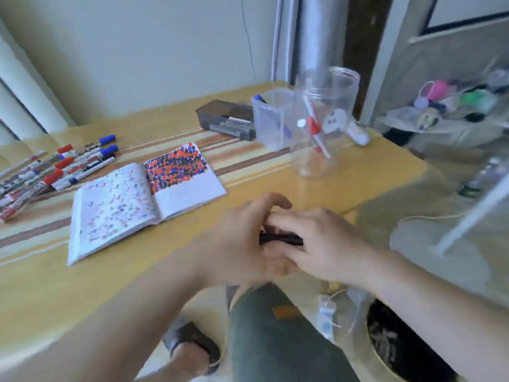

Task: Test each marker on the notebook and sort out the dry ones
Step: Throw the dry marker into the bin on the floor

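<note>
Nearest, the left hand (248, 238) and right hand (319, 244) meet over the table edge, fingers of both curled round one black-bodied marker (281, 239); blur hides whether its cap is on. Beyond lies the open white paper notebook (190, 194), its right page half filled with red, blue and black test dots, so testing looks well along. A row of roughly a dozen red-, blue- and black-capped markers (57, 169) probably awaits. Farther off stand two clear plastic containers: a round jar (325, 158) holding one red-capped marker, a square tub (271, 128) holding one blue.
</note>
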`<state>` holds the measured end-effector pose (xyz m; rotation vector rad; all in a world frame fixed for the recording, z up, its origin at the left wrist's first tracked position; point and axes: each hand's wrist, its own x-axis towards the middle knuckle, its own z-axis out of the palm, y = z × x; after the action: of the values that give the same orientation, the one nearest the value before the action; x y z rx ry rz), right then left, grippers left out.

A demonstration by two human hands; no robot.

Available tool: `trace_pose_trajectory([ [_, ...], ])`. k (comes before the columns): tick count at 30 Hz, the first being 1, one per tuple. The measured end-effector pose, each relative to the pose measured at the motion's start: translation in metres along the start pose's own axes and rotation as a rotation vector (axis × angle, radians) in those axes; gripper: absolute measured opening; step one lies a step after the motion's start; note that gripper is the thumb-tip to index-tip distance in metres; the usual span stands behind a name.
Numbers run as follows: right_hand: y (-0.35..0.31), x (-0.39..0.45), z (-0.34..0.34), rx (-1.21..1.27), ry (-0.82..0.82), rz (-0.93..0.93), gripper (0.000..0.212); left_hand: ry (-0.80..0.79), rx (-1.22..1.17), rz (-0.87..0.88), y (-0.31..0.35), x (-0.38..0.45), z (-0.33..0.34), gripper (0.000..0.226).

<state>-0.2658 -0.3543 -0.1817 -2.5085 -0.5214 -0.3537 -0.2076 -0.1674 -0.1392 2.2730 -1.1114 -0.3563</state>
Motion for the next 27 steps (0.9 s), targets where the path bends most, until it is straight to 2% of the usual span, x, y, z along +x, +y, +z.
trace_pose_trajectory([
  [4, 0.024, -0.143, -0.001, 0.197, 0.175, 0.270, 0.014, -0.220, -0.047, 0.259, 0.046, 0.025, 0.101, 0.061],
  [6, 0.035, -0.198, 0.011, 0.267, 0.222, 0.403, 0.021, -0.372, -0.064, 0.276, 0.053, 0.040, 0.155, 0.060],
  [9, 0.062, -0.258, 0.051, 0.419, 0.228, 0.729, 0.039, -0.502, -0.068, 0.133, 0.036, 0.055, 0.232, 0.059],
  [11, 0.096, -0.289, 0.088, 0.420, 0.198, 1.000, 0.038, -0.569, 0.046, -0.060, 0.013, 0.061, 0.267, 0.057],
  [13, 0.133, -0.316, 0.123, 0.395, 0.110, 1.183, 0.040, -0.636, 0.088, -0.211, -0.002, 0.067, 0.282, 0.046],
  [15, 0.161, -0.339, 0.147, 0.387, 0.012, 1.349, 0.043, -0.636, 0.064, -0.211, -0.005, 0.073, 0.286, 0.033],
  [18, 0.183, -0.363, 0.161, 0.412, -0.041, 1.661, 0.049, -0.574, 0.001, -0.136, 0.000, 0.070, 0.280, 0.025],
  [20, 0.194, -0.365, 0.168, 0.411, -0.069, 1.731, 0.049, -0.528, 0.014, -0.124, -0.003, 0.065, 0.276, 0.023],
  [24, 0.204, -0.347, 0.169, 0.468, -0.066, 1.655, 0.056, -0.463, 0.003, -0.133, -0.005, 0.066, 0.275, 0.023],
  [27, 0.199, -0.340, 0.156, 0.389, -0.149, 1.608, 0.052, -0.489, -0.042, -0.164, -0.005, 0.068, 0.276, 0.027],
])
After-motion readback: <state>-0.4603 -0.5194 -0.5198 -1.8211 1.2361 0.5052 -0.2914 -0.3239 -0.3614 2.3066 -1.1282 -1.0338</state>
